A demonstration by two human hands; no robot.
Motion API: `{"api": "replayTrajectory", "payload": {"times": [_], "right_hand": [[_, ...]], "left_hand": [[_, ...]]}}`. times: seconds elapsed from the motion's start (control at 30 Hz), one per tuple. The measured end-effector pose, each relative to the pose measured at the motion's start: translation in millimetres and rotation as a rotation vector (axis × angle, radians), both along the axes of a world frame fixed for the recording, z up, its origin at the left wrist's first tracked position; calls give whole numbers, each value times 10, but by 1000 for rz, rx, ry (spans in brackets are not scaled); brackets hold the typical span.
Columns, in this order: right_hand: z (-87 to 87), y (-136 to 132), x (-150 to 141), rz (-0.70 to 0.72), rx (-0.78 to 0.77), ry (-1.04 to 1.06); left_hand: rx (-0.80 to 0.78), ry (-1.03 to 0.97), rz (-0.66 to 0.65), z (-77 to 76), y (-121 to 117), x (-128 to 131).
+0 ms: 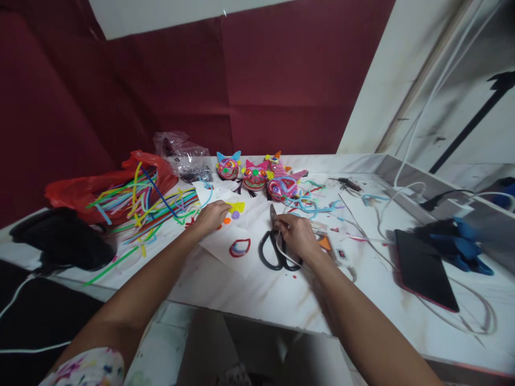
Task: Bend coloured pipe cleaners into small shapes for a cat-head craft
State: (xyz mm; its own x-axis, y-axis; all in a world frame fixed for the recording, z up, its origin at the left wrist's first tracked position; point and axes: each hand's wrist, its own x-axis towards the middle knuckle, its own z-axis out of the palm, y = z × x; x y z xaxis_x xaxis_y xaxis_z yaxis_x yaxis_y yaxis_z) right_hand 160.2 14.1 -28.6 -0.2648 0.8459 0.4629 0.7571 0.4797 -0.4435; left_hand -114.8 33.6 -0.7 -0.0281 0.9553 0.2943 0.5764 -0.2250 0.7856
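Observation:
My left hand (212, 215) is closed, with its fingertips at the edge of a small yellow piece (238, 207). Beside that piece lie a purple coil (235, 215) and orange discs (227, 221). My right hand (298, 234) is closed over the middle of black-handled scissors (270, 265), fingers near the blades; the pivot is partly hidden. Between the hands, a red-edged curved piece (240, 247) with blue and white inside rests on white paper (217, 246).
Colourful craft animal heads (255, 177) stand at the back. A red plastic bag (156, 163) with many pipe cleaners (120, 195) lies left, near a clear bag (183, 153). A black tablet (424, 268) and white cables are at right; a black object (64, 238) stands at far left.

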Motion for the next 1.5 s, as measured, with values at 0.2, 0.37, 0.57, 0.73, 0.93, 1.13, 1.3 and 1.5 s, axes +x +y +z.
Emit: {"api": "replayTrajectory", "payload": {"times": [0.2,0.37,0.57,0.73,0.93,1.13,1.3,1.5], "right_hand": [[-12,7,1,9,-13,-12],[1,1,-7,25,-51,-28],[18,-4,-10,23,-76,-47],[13,2,-5,32,-86,-68],[27,-25,-15,37,-96,-85],[13,-19,-22,33,-102,-98],[-8,3,-16,5,-80,-85],[36,-3,-11,11,-96,-97]], "left_hand": [[12,174,-146,-154,31,90],[32,314,-222,-259,79,83],[64,433,-239,-302,34,46],[152,876,-366,-329,5,-23],[158,1096,-344,-385,-43,-44],[107,1017,-358,-356,-35,-9],[113,784,-303,-320,95,-57],[204,727,-270,-235,174,-80]]}}
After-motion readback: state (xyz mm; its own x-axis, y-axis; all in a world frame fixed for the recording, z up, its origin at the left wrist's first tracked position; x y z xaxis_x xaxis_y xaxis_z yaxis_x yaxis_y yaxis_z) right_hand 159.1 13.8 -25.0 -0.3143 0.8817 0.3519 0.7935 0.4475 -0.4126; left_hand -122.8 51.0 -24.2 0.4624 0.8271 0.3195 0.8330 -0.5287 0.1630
